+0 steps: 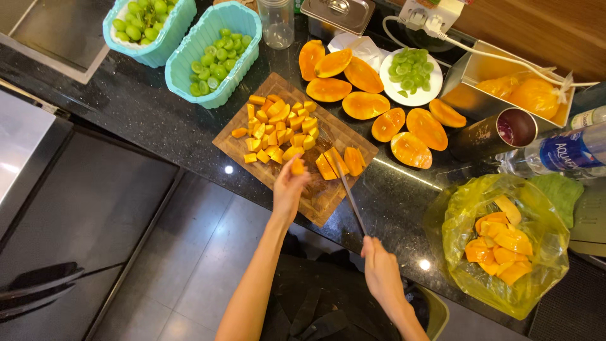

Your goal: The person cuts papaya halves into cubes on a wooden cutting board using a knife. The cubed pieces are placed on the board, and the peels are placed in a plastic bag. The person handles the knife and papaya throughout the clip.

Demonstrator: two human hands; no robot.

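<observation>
Nearest to me, my right hand (380, 270) is closed around the handle of a long thin steel knife (349, 192), whose blade reaches forward onto the brown rectangular wooden cutting board (328, 201). The board sits at an angle on the black polished stone counter (145, 107), with one corner close to the counter's front edge. If I press hard there, I judge the board could tip or slide.

My left hand (289, 188) rests over the near part of the board, fingers pinched on a small orange cube of mango (297, 167). The knife tip lies just beside that hand, so a slip on the wet fruit could bring the edge against my fingers.

Just beyond the blade sit three uncut orange mango slabs (341, 161), and past them a heap of diced orange mango pieces (278, 131) spreads toward the far corner. One piece lies near the board's left edge and could roll onto the counter.

To the right, a yellow plastic bag of mango peels (505, 243) sits open near the counter edge.

Farther off lie halved orange mango cheeks (379, 101), a white round plate of cut green grapes (411, 77), and two turquoise plastic baskets of green grapes (214, 50).
</observation>
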